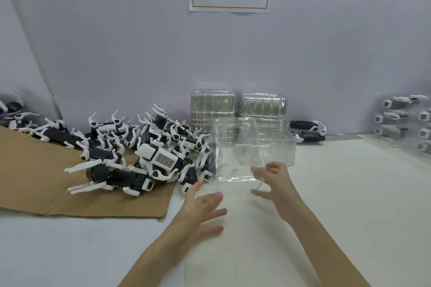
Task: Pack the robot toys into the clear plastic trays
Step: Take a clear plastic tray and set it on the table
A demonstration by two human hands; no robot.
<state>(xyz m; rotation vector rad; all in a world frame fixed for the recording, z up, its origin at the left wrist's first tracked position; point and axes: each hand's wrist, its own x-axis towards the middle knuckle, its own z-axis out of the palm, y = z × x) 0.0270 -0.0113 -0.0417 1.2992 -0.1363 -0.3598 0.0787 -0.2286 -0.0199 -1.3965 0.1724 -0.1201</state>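
**A:** Where is the clear moulded plastic tray (256, 149)?

**B:** It is on the white table (349, 193) in the middle of the scene, just right of the heap of black-and-white robot toys (149, 154). It looks blurred and tilted, with one half raised.

**A:** And the hands?

**B:** The right hand (277, 184) is at the tray's near edge with its fingers loosely spread. Whether it pinches the rim cannot be told. The left hand (200, 207) hovers just short of the tray, fingers straight and splayed, holding nothing.

**A:** How should the person settle it?

**B:** Probably by steadying the flimsy shell with both hands and laying it flat, cavities up. It should sit close to the heap on the brown cardboard sheet (35, 177), so each toy travels only a short way. The stacks of spare clear trays (213, 107) behind can stay untouched.
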